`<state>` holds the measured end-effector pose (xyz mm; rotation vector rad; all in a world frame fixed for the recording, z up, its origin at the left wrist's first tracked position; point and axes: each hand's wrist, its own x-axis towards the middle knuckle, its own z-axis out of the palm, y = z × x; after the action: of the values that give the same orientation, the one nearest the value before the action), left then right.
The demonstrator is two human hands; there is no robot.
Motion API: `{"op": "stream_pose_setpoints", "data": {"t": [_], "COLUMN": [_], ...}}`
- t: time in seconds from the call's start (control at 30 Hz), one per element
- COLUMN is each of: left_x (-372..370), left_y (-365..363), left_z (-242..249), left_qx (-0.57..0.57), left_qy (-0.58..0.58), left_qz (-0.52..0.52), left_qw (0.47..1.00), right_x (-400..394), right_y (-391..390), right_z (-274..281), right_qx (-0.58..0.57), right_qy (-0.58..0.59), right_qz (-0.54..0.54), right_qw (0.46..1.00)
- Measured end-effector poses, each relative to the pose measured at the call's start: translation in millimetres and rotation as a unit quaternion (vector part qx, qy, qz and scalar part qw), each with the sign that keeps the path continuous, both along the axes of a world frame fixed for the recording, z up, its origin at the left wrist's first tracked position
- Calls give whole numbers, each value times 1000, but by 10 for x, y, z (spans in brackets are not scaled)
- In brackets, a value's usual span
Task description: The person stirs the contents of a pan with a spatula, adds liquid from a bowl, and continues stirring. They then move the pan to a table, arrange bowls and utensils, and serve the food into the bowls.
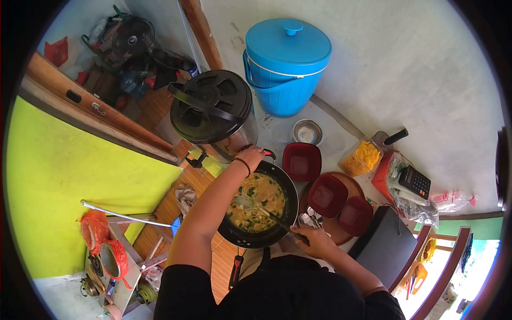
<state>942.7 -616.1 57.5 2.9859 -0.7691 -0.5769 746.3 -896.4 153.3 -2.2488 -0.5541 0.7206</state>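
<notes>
Black wok (277, 226) of noodle soup: left hand (252, 156) clasps far handle, right hand (314, 240) grips ladle (269, 213); best stirred slowly, wok steadied, red bowls (325, 194) near

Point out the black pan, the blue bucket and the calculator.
black pan (290, 194), head view, on its right rim.
blue bucket (285, 88), head view, on its side wall.
calculator (414, 181), head view, on its keypad.
</notes>
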Motion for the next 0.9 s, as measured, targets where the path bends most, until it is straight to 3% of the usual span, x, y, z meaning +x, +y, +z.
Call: {"op": "stream_pose_setpoints", "data": {"t": [0.23, 0.33, 0.43, 0.53, 0.6, 0.63, 0.73, 0.83, 0.9], "left_x": [-27, -25, -3, -14, -34, -36, -12, -23, -20], "left_y": [17, 15, 12, 29, 14, 10, 50, 18, 28], "left_z": [-24, -20, -18, -54, 9, 28, -199, -81, -106], "left_qx": [-24, -12, -7, 6, -8, -16, -33, -19, -31], "left_qy": [5, 5, 16, -19, -9, -5, -32, -8, -7], "left_qz": [19, 18, 12, -15, -3, 3, 7, 21, 27], "left_qw": [1000, 1000, 1000, 1000, 1000, 1000, 999, 1000, 999], "right_x": [-45, 43, 156, 149, 74, 61, 98, 204, 164], "right_y": [78, 18, 52, 96, 73, 83, 154, 259, 279], "right_z": [-281, -233, -117, -261, -502, -522, -493, -285, -249], "right_qx": [-66, -27, -133, -156, -75, -34, 11, -3, 9], "right_qy": [-57, -94, -91, -139, -127, -120, 54, 261, 180], "right_qz": [-23, -63, -87, -71, -73, -73, -96, -144, -119], "right_qw": [996, 993, 983, 975, 986, 989, 994, 954, 976]}}
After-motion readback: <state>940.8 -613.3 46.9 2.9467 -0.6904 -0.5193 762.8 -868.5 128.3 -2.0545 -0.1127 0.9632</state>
